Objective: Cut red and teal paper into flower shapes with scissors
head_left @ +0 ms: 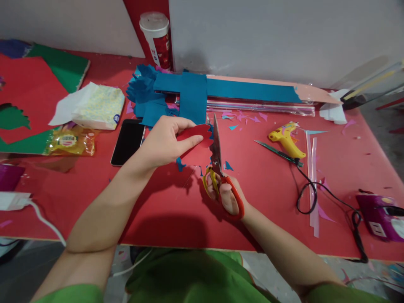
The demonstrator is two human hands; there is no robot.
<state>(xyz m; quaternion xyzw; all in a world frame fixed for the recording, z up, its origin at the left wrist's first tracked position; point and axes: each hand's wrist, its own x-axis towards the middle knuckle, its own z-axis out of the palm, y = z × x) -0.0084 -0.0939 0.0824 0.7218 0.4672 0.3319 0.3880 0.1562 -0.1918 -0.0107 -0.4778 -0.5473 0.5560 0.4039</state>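
My left hand (167, 141) pinches a piece of red paper (197, 149) between thumb and fingers, above the red table. The paper's right edge is cut into a zigzag. In my right hand (229, 195) is a pair of scissors (216, 155) with one red and one yellow handle loop, its fingers through the loops. The blades point away from me, alongside the jagged edge, and look nearly closed. Blue scraps (228, 166) lie on the table under the paper and scissors. Behind my left hand lie blue paper strips (193, 97) and a ruffled blue paper bunch (143, 86).
A yellow glue gun (288, 141), a green craft knife (277, 152) and clear glue sticks (312, 181) lie to the right, near a purple power block (378, 216). A phone (128, 141), tissue pack (97, 105) and coloured sheets (28, 88) are leftward. A paper cup (157, 40) stands behind.
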